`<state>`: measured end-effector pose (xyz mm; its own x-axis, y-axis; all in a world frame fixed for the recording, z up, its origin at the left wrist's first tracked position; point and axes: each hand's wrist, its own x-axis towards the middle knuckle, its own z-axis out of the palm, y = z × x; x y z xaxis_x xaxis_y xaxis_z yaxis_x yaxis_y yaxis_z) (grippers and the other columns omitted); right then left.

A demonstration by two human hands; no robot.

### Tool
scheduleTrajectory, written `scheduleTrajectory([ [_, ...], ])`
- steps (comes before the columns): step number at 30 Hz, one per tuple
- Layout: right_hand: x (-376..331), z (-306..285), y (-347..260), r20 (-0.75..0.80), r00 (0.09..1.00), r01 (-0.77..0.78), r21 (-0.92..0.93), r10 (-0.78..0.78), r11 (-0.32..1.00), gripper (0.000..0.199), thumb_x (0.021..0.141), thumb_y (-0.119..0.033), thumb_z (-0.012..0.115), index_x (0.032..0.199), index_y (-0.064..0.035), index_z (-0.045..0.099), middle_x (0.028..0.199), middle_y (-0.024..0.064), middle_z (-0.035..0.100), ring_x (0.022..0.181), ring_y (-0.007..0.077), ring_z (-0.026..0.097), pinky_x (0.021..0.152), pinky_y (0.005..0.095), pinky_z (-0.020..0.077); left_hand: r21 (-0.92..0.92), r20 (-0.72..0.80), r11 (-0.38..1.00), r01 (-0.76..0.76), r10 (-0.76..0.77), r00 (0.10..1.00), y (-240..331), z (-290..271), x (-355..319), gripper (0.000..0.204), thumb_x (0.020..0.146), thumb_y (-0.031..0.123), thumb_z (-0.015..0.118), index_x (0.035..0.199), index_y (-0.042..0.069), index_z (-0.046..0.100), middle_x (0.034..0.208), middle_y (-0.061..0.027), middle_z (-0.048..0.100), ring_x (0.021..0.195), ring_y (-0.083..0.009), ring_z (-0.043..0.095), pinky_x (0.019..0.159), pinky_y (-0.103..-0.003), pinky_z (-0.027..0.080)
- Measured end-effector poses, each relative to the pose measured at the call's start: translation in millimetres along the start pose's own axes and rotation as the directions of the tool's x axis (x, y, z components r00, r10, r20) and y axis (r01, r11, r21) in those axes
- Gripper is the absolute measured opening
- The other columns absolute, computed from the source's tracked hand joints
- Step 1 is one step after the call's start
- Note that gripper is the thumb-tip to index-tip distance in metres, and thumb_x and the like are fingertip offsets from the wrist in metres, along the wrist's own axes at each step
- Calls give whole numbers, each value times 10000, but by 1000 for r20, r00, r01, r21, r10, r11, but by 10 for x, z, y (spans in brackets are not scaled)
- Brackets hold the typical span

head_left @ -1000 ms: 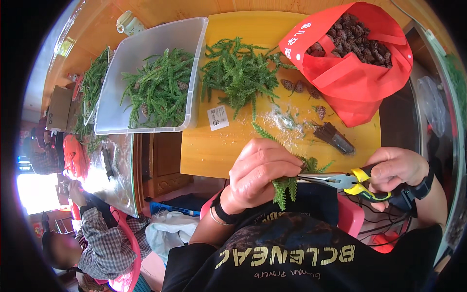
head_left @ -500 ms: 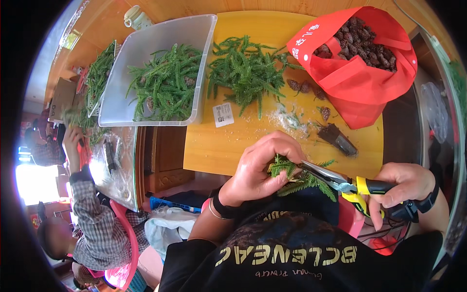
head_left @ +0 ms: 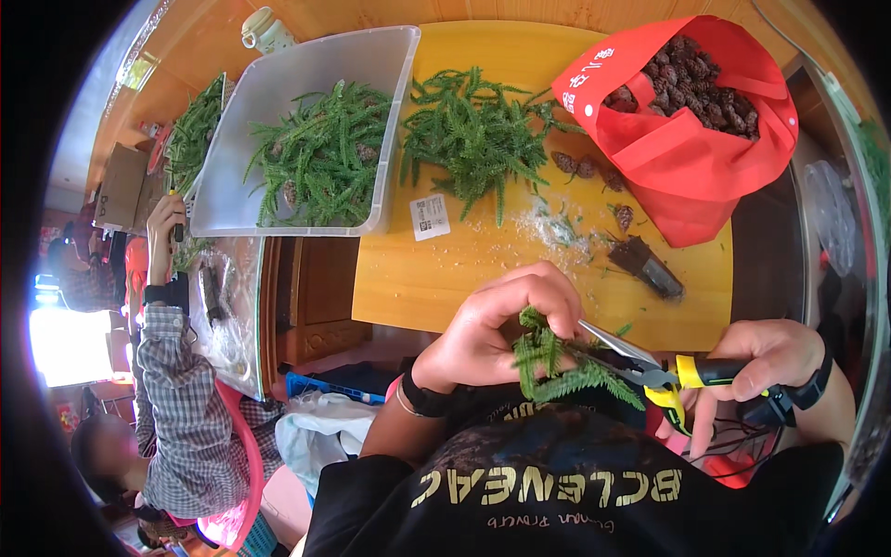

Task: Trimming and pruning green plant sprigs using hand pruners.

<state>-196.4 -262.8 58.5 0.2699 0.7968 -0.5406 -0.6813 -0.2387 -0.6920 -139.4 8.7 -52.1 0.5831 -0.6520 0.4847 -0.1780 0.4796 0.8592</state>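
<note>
A green artificial pine sprig [head_left: 585, 379] is pinched in my left hand [head_left: 515, 320], fingers closed round its stem, its needled ends hanging below. My right hand [head_left: 775, 362] grips long-nosed pliers [head_left: 691, 371] with yellow and black handles. The pliers' jaws point left, parted, at the sprig's stem close to my left fingertips. Whether they touch the stem I cannot tell. Beyond my hands, a heap of pine sprigs [head_left: 473, 139] lies on the yellow table [head_left: 418, 288], with a few loose pine cones [head_left: 585, 167] beside it.
A clear plastic bin [head_left: 223, 190] at left holds sprigs with cones. The red bag [head_left: 687, 176] at far right is full of pine cones. Nearer lie a dark bundle in clear wrap [head_left: 645, 267], white crumbs and a label [head_left: 429, 216]. At left, a co-worker's hand [head_left: 167, 227] holds a tool.
The pliers' jaws have parted wider, and my right hand's lower fingers have shifted. The sprig has turned and dropped slightly in my left hand. The co-worker's hand has moved up and right.
</note>
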Motion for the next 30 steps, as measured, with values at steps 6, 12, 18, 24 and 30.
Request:
scheduleTrajectory([
  [6,4,-57,130,94,992,67,125,-79,990,348,886,-195,443,1001,80,623,1013,134,645,1062,241,519,874,291,376,-107,-146,993,40,-55,988,-2,28,-24,166,729,9,678,831,33,550,855,-92,554,802,-208,571,715,-307,450],
  [12,58,-53,91,133,986,77,156,-99,985,287,871,-149,462,950,67,635,1006,127,642,1064,262,525,933,334,353,-225,-203,973,-60,13,979,65,50,4,129,750,6,652,823,13,546,857,-121,556,813,-218,576,716,-314,459],
  [18,76,92,-105,-98,963,180,-454,-250,873,176,750,-177,635,751,-4,607,851,139,641,893,321,597,813,382,459,-182,-331,981,-70,6,944,-9,-21,-36,168,757,4,647,859,11,512,852,-118,553,796,-190,561,717,-310,460],
  [24,227,183,-119,-201,611,-185,-977,-765,109,284,592,-177,762,688,-13,551,750,83,567,877,325,550,748,385,472,-89,-381,993,73,-102,919,20,18,-27,249,731,149,705,813,37,498,812,-109,512,785,-213,544,712,-324,455],
  [30,242,237,-113,-166,579,-264,-965,-798,9,277,543,-130,761,642,-18,528,778,80,568,909,313,542,737,374,471,0,-375,995,95,-89,923,25,-3,-28,195,696,60,683,792,35,515,803,-95,517,784,-207,548,704,-308,451],
])
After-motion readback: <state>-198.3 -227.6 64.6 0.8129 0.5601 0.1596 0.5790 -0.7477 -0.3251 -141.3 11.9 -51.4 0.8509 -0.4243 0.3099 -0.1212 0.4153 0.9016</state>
